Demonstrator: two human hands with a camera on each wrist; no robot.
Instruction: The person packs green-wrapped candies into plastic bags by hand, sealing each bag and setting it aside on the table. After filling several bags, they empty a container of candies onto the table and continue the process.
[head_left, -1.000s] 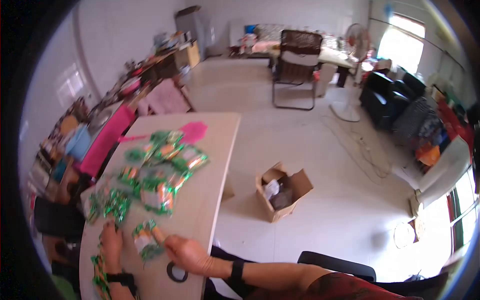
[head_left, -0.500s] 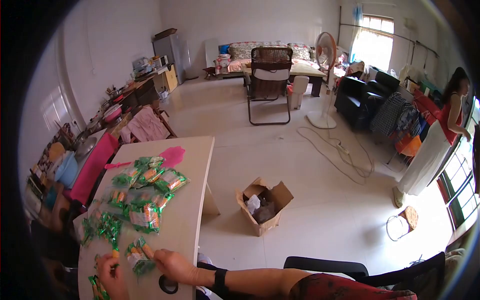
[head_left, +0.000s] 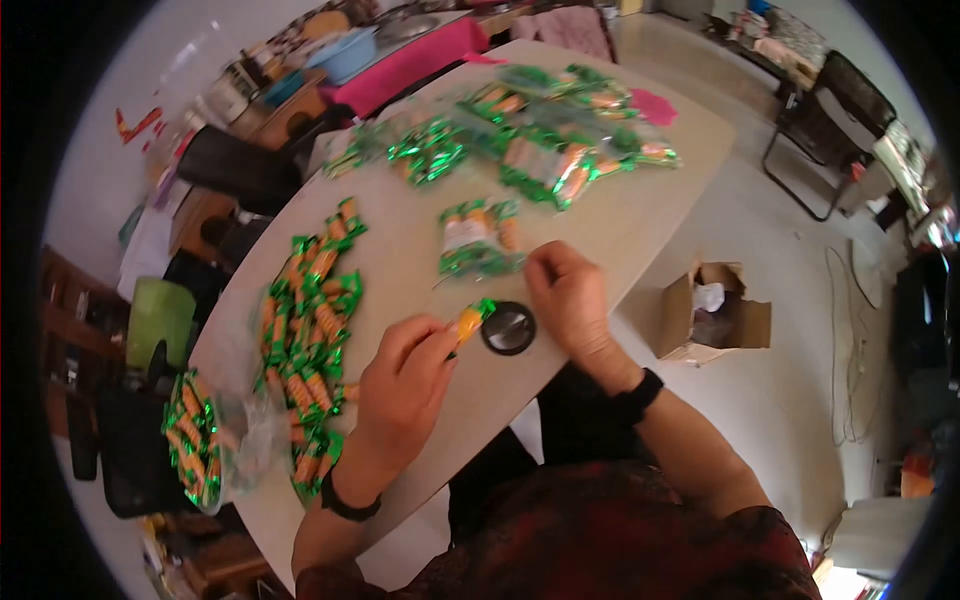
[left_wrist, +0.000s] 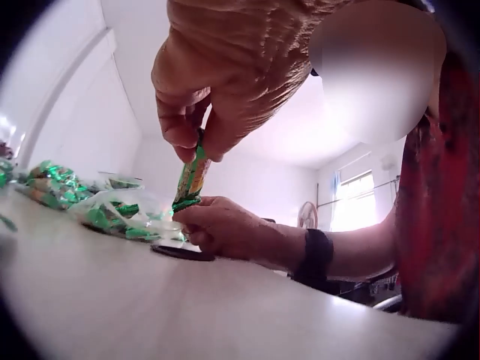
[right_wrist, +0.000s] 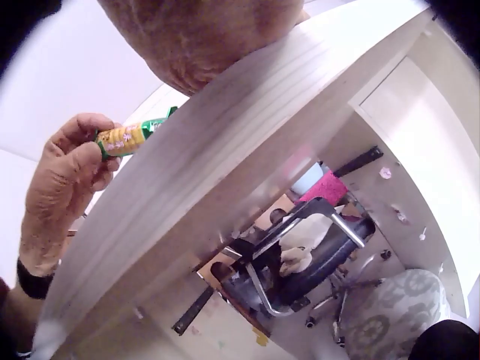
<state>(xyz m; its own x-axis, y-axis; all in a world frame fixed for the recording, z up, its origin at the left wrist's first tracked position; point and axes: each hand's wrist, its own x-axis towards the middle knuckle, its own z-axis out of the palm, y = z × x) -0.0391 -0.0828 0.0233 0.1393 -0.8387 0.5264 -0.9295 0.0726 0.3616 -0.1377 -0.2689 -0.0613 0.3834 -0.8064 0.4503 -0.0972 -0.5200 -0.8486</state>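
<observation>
**Trainee:** Pale surface (head_left: 395,262), with a cardboard box (head_left: 680,315) standing beyond its right edge. Where is the work in the head view?

**Instructor:** Left hand (head_left: 400,390) pinches one wrapped snack (head_left: 470,322) near the black ring (head_left: 510,350). Loose packets (head_left: 315,330) lie on the far side of that hand. A filled bag (head_left: 475,240) lies just beside the right hand (head_left: 567,290).

**Trainee:** Which step is in hand?

**Instructor:** Judged from the pose: handling of a single snack, taken apart from the others. The next move appears to call for a steady pinch and a controlled wrist angle.

**Trainee:** Left wrist view: confirm the pose.

**Instructor:** Left hand points downward, thumb and fingertips meeting on the snack's upper end. The snack hangs slightly tilted. Right-hand fingers are curled near its lower end; contact cannot be confirmed.

**Trainee:** Right wrist view?

**Instructor:** Left hand grips one end; the free end points toward the right hand. Right fingertips are hidden, so whether they hold anything cannot be told.
</observation>
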